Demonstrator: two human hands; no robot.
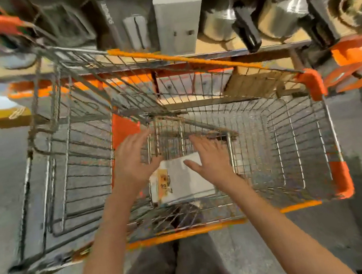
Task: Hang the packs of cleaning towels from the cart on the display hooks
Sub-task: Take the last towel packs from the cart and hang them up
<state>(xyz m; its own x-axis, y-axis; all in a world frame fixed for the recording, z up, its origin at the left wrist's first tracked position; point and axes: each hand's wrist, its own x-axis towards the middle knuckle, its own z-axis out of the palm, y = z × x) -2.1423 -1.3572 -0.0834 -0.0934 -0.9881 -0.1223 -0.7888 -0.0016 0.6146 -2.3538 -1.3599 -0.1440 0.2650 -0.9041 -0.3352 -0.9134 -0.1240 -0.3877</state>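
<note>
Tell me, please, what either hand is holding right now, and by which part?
Nothing: the left hand and right hand hover open above the pack.

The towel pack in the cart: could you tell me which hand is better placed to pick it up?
Probably the right hand: it hovers open directly over the white towel pack, while the left hand sits open off its left edge.

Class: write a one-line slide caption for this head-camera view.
Both open hands, left and right, reach into the wire cart toward a white towel pack.
</note>
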